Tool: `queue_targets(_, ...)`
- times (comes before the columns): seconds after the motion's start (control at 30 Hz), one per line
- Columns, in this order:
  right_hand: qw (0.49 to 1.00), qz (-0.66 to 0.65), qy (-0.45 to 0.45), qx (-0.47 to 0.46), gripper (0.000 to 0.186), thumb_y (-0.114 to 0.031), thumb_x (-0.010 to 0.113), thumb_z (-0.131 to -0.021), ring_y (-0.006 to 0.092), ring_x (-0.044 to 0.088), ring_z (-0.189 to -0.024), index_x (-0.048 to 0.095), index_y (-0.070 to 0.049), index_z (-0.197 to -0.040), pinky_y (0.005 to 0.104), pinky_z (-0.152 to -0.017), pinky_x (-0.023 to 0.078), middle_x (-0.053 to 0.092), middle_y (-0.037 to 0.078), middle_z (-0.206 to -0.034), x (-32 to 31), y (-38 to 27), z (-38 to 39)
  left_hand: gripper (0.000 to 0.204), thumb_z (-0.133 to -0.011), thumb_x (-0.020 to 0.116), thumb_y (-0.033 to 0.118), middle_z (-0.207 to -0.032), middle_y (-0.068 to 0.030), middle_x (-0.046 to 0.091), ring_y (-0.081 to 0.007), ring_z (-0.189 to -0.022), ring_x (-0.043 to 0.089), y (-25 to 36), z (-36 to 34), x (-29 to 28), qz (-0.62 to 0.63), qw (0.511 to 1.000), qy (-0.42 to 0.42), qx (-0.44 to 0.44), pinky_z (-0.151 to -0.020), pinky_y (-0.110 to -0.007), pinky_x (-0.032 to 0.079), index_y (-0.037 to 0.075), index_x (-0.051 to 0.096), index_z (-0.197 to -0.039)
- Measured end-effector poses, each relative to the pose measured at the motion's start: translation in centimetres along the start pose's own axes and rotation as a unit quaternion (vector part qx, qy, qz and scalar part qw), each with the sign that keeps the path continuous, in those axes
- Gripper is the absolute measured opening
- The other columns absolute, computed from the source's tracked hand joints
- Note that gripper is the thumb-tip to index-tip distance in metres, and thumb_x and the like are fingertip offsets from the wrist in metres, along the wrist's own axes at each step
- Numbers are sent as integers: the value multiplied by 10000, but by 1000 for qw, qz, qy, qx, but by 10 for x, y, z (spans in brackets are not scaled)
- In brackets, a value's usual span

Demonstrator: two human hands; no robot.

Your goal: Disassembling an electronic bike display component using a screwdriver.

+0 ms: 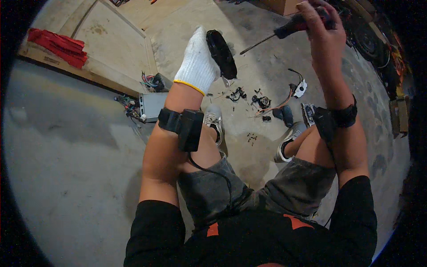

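Note:
My left hand, in a white knit glove with a yellow cuff, is raised ahead of me. It grips a black, rounded, elongated part by its left side; the fingers are mostly hidden, and I cannot make out the part's exact kind. Bare and farther right, my right hand is closed around the dark red and black handle of a screwdriver. The shaft points down and left toward the black part, with a gap between tip and part. Beneath, small black pieces and tiny screws lie on the floor.
A grey metal box with loose wires sits left of my shoes. A white piece with a cable and a slotted metal plate lie right. Red cloth hangs over a wooden ledge. Clutter lines the far right.

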State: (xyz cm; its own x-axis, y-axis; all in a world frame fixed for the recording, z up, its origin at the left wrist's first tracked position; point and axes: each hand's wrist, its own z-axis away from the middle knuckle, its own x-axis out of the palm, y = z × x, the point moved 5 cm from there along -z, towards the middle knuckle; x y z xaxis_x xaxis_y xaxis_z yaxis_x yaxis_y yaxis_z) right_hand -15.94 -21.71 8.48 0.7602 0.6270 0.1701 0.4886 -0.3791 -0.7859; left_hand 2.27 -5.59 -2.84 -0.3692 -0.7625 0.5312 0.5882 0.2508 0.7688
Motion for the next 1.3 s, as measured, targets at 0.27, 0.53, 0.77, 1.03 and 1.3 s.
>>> queue_targets(0.27,990,90,-103,-37,197,-189,637,-954,134,617,-749,599,-41,-1078,272,-661,497,631,61,-900,0,-3,-3,574,-1026,265,532,-1083,-243,636,-417,-956,618,-2,12,11,-14,1000,1,-15,-838,-569,498,55,544,-1181)
queue_targets(0.53,901,207,-349,-155,211,-180,735,-846,313,664,-820,685,-65,-1015,371,-711,537,654,143,-908,41,40,38,535,-1011,342,499,-1037,-183,640,-347,-909,643,-20,14,32,-1,996,-94,5,-796,-498,525,26,542,-1161)
queue_targets(0.77,870,231,-404,-162,222,-241,716,-841,355,644,-879,667,-88,-995,424,-752,527,650,118,-964,56,38,50,516,-1002,355,498,-968,-154,661,-321,-853,656,-28,28,40,-20,995,-92,-16,-737,-484,530,46,584,-1100)
queue_targets(1.03,865,235,-417,-151,161,-210,668,-861,371,634,-859,646,-69,-936,438,-743,522,638,140,-932,58,44,54,481,-993,383,504,-936,-129,670,-307,-818,655,-27,31,43,-31,995,-93,-23,-691,-493,530,84,609,-1051)
queue_targets(1.3,855,252,-423,-165,163,-96,696,-843,323,646,-817,614,-19,-961,385,-716,524,628,132,-920,60,39,58,418,-984,429,524,-839,-68,602,-224,-733,586,-33,27,44,-15,997,-71,-22,-586,-390,478,143,591,-933)
